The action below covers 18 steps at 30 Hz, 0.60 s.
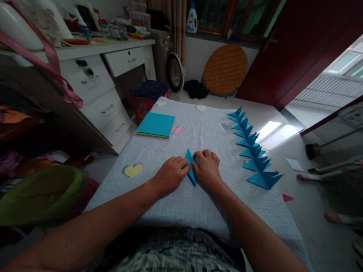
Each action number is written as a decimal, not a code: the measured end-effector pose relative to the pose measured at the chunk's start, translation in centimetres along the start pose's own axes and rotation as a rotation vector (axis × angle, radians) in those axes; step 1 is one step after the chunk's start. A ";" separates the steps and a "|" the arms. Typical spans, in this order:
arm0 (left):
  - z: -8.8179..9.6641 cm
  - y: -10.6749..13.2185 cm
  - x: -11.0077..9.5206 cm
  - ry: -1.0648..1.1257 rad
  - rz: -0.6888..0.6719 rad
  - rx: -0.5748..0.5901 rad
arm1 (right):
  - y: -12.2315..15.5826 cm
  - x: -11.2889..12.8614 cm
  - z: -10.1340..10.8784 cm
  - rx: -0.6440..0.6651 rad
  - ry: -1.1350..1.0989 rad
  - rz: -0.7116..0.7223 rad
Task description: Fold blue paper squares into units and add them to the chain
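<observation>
A folded piece of blue paper lies in the middle of the grey cloth-covered surface. My left hand presses on its left side with the fingers curled and pinched onto the paper. My right hand presses on its right side, fingers bent down on the fold. Both hands meet at the paper's upper part; its pointed lower end sticks out between them.
A row of several folded blue paper shapes runs along the right edge. A stack of blue paper sheets lies at the far left. Paper hearts, yellow and pink, lie on the cloth. A white drawer desk stands left.
</observation>
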State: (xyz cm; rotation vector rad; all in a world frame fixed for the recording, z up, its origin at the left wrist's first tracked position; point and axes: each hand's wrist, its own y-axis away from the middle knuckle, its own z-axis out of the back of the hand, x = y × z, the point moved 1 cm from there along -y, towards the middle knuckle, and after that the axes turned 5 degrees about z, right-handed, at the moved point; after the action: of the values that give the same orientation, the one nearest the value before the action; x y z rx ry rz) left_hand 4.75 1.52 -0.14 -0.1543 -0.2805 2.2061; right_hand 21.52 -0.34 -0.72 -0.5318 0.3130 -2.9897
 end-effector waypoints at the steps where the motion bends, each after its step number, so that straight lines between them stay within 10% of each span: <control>1: 0.1 0.0 -0.1 -0.007 -0.014 0.006 | 0.0 -0.1 0.0 -0.002 -0.005 -0.003; 18: 0.7 0.5 -0.4 -0.079 0.105 -0.040 | 0.5 -1.3 0.5 -0.031 -0.058 -0.027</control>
State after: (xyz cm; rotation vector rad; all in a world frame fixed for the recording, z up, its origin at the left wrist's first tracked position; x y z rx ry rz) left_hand 4.52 0.82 0.38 -0.1064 -0.3677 2.3148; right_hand 22.96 -0.80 -0.80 -0.6290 0.3505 -2.9932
